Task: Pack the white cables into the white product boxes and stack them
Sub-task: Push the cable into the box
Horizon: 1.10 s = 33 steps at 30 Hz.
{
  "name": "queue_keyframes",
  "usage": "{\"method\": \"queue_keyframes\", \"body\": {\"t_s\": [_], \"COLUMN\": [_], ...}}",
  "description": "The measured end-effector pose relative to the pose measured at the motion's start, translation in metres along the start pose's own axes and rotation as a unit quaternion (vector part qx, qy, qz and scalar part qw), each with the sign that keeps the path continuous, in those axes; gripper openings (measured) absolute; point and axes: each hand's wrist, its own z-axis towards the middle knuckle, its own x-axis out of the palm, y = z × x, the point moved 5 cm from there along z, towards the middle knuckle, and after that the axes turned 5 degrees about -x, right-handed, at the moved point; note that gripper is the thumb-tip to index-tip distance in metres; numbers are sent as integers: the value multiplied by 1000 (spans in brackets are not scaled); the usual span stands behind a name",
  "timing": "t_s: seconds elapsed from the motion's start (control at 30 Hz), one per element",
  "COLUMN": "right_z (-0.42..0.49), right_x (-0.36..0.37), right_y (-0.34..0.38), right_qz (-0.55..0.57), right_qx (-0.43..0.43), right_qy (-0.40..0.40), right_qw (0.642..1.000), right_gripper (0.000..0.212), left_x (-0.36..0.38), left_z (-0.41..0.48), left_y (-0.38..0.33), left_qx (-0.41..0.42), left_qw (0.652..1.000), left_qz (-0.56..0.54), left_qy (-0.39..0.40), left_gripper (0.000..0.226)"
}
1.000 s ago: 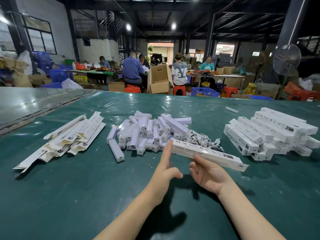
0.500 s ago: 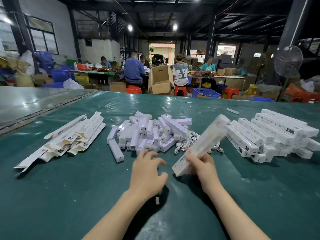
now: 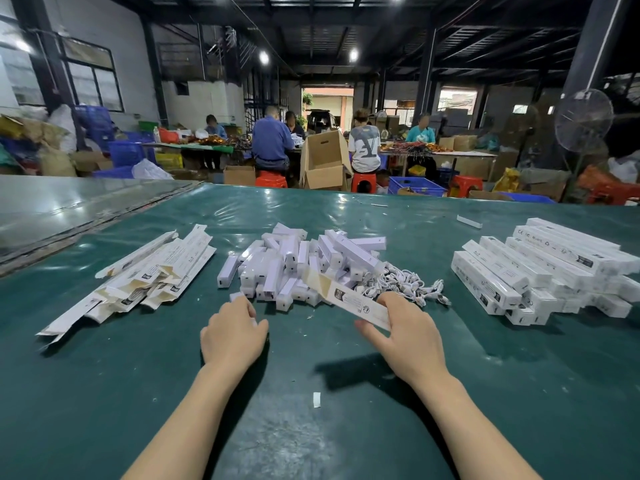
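My right hand (image 3: 407, 336) grips the near end of a long white product box (image 3: 349, 299). The box slants up to the left over the table, and its far end flap is open. Behind it lies a tangle of white cables (image 3: 405, 284). My left hand (image 3: 233, 329) is at the near edge of a pile of small white boxes (image 3: 298, 265), fingers curled over one small white box (image 3: 255, 322) of which only a sliver shows. Packed long boxes are stacked (image 3: 547, 271) at the right.
Flat, unfolded long boxes (image 3: 149, 275) lie in a heap at the left on the green table (image 3: 311, 427). A small white scrap (image 3: 316, 399) lies between my forearms. A lone white piece (image 3: 469, 221) sits further back. People work at tables beyond.
My right hand has swung the long box round, so it now points up-left instead of up-right. My left hand has moved forward to the edge of the small-box pile.
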Motion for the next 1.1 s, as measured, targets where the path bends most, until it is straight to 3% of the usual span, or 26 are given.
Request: {"method": "queue_keyframes", "body": {"t_s": [0.13,0.27,0.37,0.43,0.53,0.6,0.67,0.93,1.1], "right_z": [0,0,-2,-1,0,0,0,-1,-1], "right_x": [7,9,7,8,9,10,10,12,13], "right_y": [-1,-2,-6,-7,-9,-8,-8,-5,-4], "right_qz": [-64,-121,-115,-123,-136,-137,-136,-106,-97], "right_qx": [-9,-4,23,26,20,13,11,9,7], "right_qy": [49,66,60,62,73,84,86,90,89], "right_qw": [997,990,991,990,988,987,987,990,991], "right_gripper": [52,47,45,46,46,43,41,44,50], "left_x": [-4,-1,-4,-4,-2,-5,-7,6,8], "left_z": [0,3,2,5,2,-3,-7,-19,-18], "left_y": [3,6,5,1,-14,-23,-29,-37,-36], "left_qx": [-30,-44,-57,-83,-88,-67,-43,-29,-38], "left_qw": [999,999,983,935,821,756,722,766,760], "left_qz": [-19,-14,-177,-342,-553,-636,-672,-619,-627], "left_qy": [-5,2,1,31,108,139,158,169,169], "left_gripper": [20,48,50,50,33,28,29,13,5]}}
